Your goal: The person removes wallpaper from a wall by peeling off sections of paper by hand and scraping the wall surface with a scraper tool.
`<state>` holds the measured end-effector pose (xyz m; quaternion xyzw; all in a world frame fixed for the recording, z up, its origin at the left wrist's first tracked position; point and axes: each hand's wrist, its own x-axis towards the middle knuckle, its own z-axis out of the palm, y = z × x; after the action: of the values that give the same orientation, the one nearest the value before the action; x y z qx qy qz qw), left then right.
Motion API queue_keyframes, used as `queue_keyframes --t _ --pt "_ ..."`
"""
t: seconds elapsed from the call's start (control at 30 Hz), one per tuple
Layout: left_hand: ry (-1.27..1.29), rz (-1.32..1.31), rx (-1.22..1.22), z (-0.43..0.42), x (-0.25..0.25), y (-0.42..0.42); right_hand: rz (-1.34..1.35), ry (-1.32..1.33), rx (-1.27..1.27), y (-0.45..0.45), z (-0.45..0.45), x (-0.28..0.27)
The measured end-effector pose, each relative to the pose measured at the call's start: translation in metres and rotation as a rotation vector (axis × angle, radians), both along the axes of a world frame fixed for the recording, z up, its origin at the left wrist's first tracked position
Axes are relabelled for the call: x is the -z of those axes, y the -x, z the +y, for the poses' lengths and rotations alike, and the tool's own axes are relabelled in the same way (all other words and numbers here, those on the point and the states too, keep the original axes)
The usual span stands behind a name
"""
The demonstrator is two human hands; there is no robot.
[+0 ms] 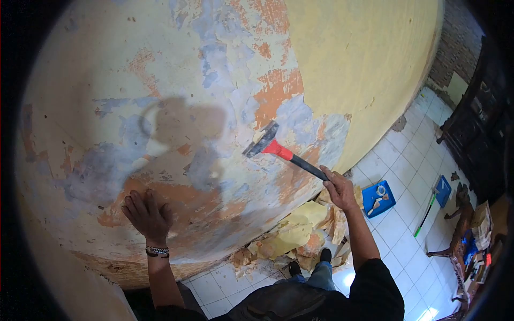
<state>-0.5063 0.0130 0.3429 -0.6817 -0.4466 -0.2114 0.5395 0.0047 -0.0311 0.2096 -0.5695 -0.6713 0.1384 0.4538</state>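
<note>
The right hand (341, 191) is gripping the scraper (278, 150), its fingers wrapping the dark end of the handle while the broad head is facing the patchy wall (332, 64), seemingly touching it. Lower on the wall, the left hand (147, 214) is hovering or leaning (from here I can't tell which), its fingers released and spreading. Down by my side, torn scraps (286, 235) are lying heaped at the wall's foot, and a blue tray (388, 202) is sitting beside them on the tiles (393, 231).
</note>
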Motion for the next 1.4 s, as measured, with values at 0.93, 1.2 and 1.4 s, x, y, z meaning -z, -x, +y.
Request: queue_keyframes --t 0.93,1.2,1.4 --pt "-0.004 -0.037 -0.051 -0.002 0.002 -0.004 0.258 -0.124 0.029 0.037 0.005 0.006" --pt "0.007 -0.057 -0.052 -0.001 0.008 -0.006 0.277 -0.051 0.033 0.022 -0.011 0.000" --pt "0.010 -0.078 -0.089 -0.002 0.007 -0.010 0.331 -0.058 0.029 0.074 0.000 -0.006"
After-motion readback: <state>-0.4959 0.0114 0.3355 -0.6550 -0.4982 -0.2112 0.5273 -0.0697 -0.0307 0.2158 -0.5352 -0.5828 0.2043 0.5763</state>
